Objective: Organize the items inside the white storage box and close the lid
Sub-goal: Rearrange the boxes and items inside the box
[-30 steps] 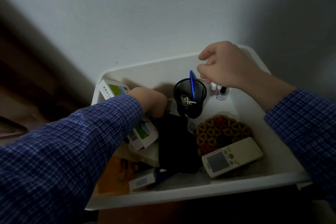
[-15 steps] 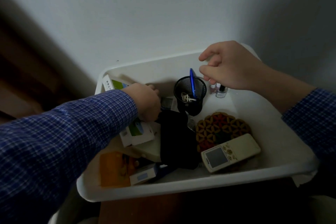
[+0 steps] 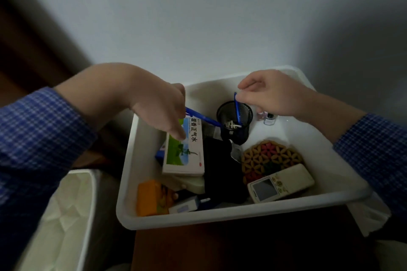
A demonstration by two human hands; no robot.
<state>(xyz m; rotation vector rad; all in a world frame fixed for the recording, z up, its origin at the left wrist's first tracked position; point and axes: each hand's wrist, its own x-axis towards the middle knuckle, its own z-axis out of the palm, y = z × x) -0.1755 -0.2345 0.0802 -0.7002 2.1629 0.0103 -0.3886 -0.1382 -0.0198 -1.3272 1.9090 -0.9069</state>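
Left hand (image 3: 158,108) grips slim blue pen (image 3: 203,118); right hand (image 3: 275,94) pinches second pen (image 3: 237,108) in round black mesh cup (image 3: 234,123).

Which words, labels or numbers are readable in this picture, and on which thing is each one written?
"藿香正气水": on the green and white medicine box, large black characters along its right edge.
Small print beside those characters on the same box: too small to read.
Brand word on the remote, next to its screen: blurred, not readable.
Orange box and small white box: print too dark and blurred to read.
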